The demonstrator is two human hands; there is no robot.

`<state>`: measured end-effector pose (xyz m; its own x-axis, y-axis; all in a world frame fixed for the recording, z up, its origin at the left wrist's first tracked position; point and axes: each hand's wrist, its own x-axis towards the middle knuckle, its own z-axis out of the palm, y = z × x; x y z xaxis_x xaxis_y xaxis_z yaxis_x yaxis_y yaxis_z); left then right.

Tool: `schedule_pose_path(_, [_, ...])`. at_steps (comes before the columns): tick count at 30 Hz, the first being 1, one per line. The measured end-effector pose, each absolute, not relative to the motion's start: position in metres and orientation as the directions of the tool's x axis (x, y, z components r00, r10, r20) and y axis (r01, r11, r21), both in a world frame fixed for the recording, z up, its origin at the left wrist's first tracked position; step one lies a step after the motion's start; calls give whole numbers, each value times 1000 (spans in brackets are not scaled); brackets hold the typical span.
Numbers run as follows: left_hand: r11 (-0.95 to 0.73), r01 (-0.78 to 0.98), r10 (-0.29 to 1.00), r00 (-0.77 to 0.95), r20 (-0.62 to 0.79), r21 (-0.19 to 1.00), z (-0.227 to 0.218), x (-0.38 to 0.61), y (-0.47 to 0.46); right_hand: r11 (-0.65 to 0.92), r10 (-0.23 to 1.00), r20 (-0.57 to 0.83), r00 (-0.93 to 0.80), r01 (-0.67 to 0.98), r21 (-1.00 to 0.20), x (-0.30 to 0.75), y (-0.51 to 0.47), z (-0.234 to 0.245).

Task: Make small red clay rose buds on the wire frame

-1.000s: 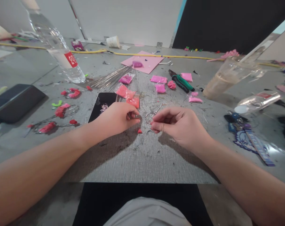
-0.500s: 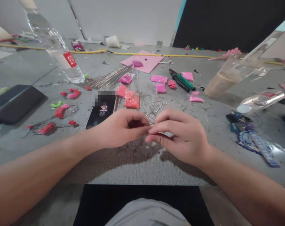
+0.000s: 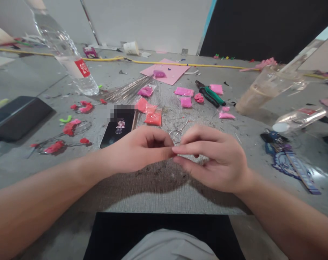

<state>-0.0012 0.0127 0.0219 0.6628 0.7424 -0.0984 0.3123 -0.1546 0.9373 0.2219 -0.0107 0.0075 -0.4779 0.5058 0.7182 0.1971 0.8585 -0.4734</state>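
My left hand (image 3: 138, 148) and my right hand (image 3: 212, 157) meet fingertip to fingertip above the grey mat (image 3: 164, 187). Both are closed in a pinch, and whatever is between the fingers is too small to make out. Just behind the fingers lies a bent loop of thin wire (image 3: 177, 131). A phone (image 3: 117, 126) with a lit screen lies left of the hands. Small bags of orange clay (image 3: 153, 117) and pink clay (image 3: 184, 96) sit further back.
A water bottle (image 3: 69, 57) stands at the back left, and a bundle of straight wires (image 3: 126, 92) lies near it. Green-handled pliers (image 3: 211, 95) lie back right. A plastic cup (image 3: 261, 92), a lying bottle (image 3: 299, 117), keys (image 3: 283, 153) and red clay flowers (image 3: 69, 128) surround the mat.
Both hands lifted off the mat and came together nearer to me, fingertips now touching. The phone screen lit up.
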Motion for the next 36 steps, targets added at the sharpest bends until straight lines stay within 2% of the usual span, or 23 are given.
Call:
schedule_pose_path(10, [-187, 392, 761, 638, -120, 901, 21, 0, 12, 827, 558, 676, -482, 254, -501, 220, -11, 6])
schedule_pose_path(15, [-203, 410, 752, 647, -126, 889, 21, 0, 13, 839, 540, 672, -507, 260, -478, 220, -10, 5])
schedule_pose_path(24, [-58, 331, 744, 644, -180, 942, 19, -2, 13, 882, 471, 716, -514, 258, -395, 223, -9, 5])
schedule_pose_path(36, [11, 162, 784, 612, -109, 987, 18, -2, 13, 840, 529, 736, -422, 386, -382, 222, -11, 7])
